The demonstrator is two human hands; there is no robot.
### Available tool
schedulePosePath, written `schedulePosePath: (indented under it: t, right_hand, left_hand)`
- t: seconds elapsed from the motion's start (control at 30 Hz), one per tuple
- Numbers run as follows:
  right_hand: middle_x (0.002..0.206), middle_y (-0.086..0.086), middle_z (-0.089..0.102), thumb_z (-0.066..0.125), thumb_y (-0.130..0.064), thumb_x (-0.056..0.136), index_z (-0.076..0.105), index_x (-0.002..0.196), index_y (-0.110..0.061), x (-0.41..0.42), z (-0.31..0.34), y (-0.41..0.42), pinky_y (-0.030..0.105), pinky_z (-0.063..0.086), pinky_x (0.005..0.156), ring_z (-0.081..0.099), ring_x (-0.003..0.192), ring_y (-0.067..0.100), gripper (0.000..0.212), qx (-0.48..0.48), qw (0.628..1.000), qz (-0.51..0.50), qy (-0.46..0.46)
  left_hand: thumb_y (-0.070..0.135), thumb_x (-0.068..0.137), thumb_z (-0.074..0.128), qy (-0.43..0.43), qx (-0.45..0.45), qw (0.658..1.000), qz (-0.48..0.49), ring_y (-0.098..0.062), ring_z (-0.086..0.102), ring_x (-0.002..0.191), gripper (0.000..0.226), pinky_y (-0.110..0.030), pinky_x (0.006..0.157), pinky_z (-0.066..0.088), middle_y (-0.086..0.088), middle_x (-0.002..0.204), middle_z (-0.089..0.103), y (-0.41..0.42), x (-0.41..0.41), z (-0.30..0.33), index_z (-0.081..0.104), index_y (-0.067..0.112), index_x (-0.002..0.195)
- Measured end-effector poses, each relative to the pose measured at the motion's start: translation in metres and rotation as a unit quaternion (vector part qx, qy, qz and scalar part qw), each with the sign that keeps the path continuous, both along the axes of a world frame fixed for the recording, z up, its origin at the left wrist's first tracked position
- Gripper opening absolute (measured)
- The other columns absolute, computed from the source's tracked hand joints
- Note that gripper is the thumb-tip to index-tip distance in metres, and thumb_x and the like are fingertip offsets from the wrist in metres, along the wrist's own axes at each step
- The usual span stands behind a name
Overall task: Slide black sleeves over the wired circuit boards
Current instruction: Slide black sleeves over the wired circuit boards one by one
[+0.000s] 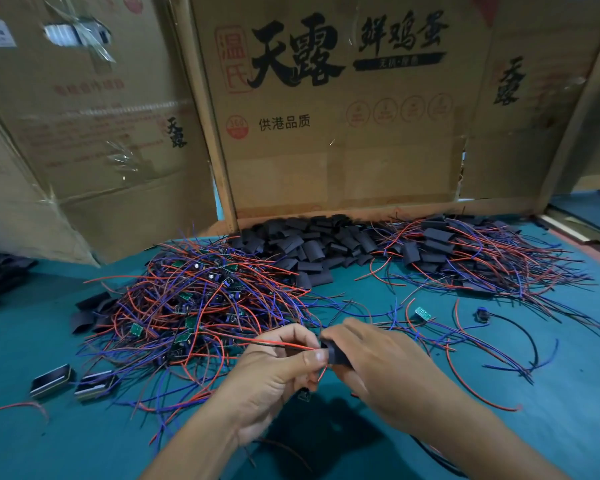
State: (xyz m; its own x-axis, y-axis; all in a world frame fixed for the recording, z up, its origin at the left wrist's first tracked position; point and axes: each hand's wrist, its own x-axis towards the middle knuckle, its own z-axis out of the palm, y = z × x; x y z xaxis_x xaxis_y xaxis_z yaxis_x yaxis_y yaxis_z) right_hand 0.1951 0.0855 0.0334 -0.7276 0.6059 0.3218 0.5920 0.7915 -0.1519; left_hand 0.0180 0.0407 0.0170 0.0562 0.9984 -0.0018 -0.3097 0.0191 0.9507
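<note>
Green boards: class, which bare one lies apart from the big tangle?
The green board right of the hands, lying alone on the green table; the other bare boards sit buried in the left wire pile.

Assembly workshop, wired board heap [201, 306], cardboard boxes [326, 133]

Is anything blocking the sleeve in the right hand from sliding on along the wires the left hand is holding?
Nothing visible does. The right hand holds the black sleeve right at the left hand, which pinches the red and black wires entering it. The board itself is hidden.
</note>
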Motion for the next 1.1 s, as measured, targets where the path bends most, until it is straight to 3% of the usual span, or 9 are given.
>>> schedulePosePath:
  t: [0.27, 0.43, 0.5, 0.57, 0.63, 0.7, 0.83, 0.93, 1.1]
  right_hand:
    - [0.121, -0.005, 0.045, 0.030, -0.037, 0.102, 0.038, 0.130, -0.026, -0.004, 0.003, -0.003, 0.035, 0.041, 0.087, 0.047, 0.115, 0.018, 0.032, -0.018, 0.998, -0.010, -0.063]
    - [0.113, -0.007, 0.051, 0.029, -0.041, 0.103, 0.042, 0.115, -0.027, -0.003, 0.005, 0.004, 0.035, 0.036, 0.075, 0.054, 0.103, 0.022, 0.022, -0.028, 0.997, -0.042, -0.066]
    - [0.111, -0.008, 0.053, 0.030, -0.042, 0.103, 0.041, 0.110, -0.029, 0.003, 0.011, 0.018, 0.034, 0.034, 0.072, 0.057, 0.100, 0.022, 0.018, -0.017, 0.995, -0.072, -0.065]
    - [0.108, -0.007, 0.056, 0.029, -0.044, 0.103, 0.042, 0.109, -0.029, 0.011, 0.025, 0.044, 0.036, 0.041, 0.074, 0.060, 0.096, 0.021, 0.021, 0.020, 0.990, -0.115, -0.077]
    - [0.105, -0.005, 0.059, 0.028, -0.045, 0.102, 0.044, 0.106, -0.027, 0.021, 0.043, 0.081, 0.035, 0.047, 0.070, 0.064, 0.090, 0.022, 0.024, 0.075, 0.979, -0.166, -0.093]
    - [0.104, -0.001, 0.063, 0.031, -0.043, 0.102, 0.048, 0.107, -0.023, 0.033, 0.060, 0.127, 0.034, 0.047, 0.068, 0.065, 0.089, 0.025, 0.027, 0.104, 0.964, -0.224, -0.102]
    - [0.114, 0.009, 0.062, 0.044, -0.037, 0.098, 0.049, 0.115, -0.014, 0.060, 0.080, 0.204, 0.044, 0.052, 0.085, 0.061, 0.098, 0.030, 0.029, 0.119, 0.921, -0.344, -0.137]
    - [0.142, 0.016, 0.041, 0.060, -0.061, 0.083, 0.032, 0.138, -0.016, 0.054, 0.075, 0.234, 0.053, 0.031, 0.106, 0.038, 0.132, 0.038, 0.076, 0.061, 0.893, -0.404, -0.189]
    - [0.118, 0.015, 0.064, 0.053, -0.038, 0.094, 0.060, 0.114, -0.013, -0.053, 0.025, 0.218, 0.039, 0.050, 0.089, 0.060, 0.107, 0.031, 0.032, -0.084, 0.980, -0.144, -0.108]
  left_hand:
    - [0.006, 0.065, 0.078, 0.021, -0.019, 0.999, 0.015, -0.017, 0.045, 0.046, 0.015, -0.023, 0.046, 0.041, -0.011, 0.054, 0.052, 0.000, 0.004, 0.000, 0.064, 0.013, 0.066]
    - [0.011, 0.066, 0.081, 0.004, -0.015, 0.999, 0.051, -0.013, 0.041, 0.043, 0.023, -0.021, 0.042, 0.037, -0.006, 0.053, 0.048, 0.007, 0.002, -0.005, 0.061, 0.011, 0.077]
    - [0.024, 0.068, 0.082, 0.078, 0.024, 0.991, 0.108, -0.010, 0.035, 0.042, 0.021, -0.020, 0.042, 0.030, 0.000, 0.052, 0.044, 0.009, -0.008, -0.004, 0.061, 0.019, 0.068]
    - [0.036, 0.078, 0.072, 0.319, 0.124, 0.919, 0.194, -0.006, 0.032, 0.044, 0.029, -0.020, 0.045, 0.026, 0.011, 0.049, 0.039, 0.013, -0.027, -0.008, 0.055, 0.019, 0.062]
    - [0.041, 0.085, 0.064, 0.569, 0.205, 0.755, 0.255, -0.006, 0.032, 0.042, 0.033, -0.021, 0.044, 0.024, 0.009, 0.043, 0.034, 0.014, -0.044, -0.013, 0.051, 0.022, 0.062]
    - [0.040, 0.087, 0.062, 0.644, 0.219, 0.681, 0.271, -0.007, 0.035, 0.039, 0.032, -0.023, 0.041, 0.026, 0.010, 0.042, 0.035, 0.013, -0.052, -0.012, 0.051, 0.024, 0.062]
    - [0.032, 0.091, 0.063, 0.683, 0.215, 0.627, 0.307, -0.012, 0.036, 0.035, 0.033, -0.024, 0.037, 0.024, 0.010, 0.043, 0.039, 0.022, -0.063, -0.014, 0.051, 0.020, 0.062]
    - [0.032, 0.093, 0.063, 0.695, 0.190, 0.612, 0.326, -0.011, 0.034, 0.035, 0.034, -0.024, 0.034, 0.024, 0.010, 0.043, 0.040, 0.025, -0.070, -0.016, 0.051, 0.021, 0.062]
    - [0.026, 0.087, 0.073, 0.702, 0.168, 0.612, 0.323, -0.009, 0.036, 0.032, 0.034, -0.025, 0.029, 0.028, 0.010, 0.041, 0.040, 0.030, -0.078, -0.019, 0.052, 0.023, 0.061]
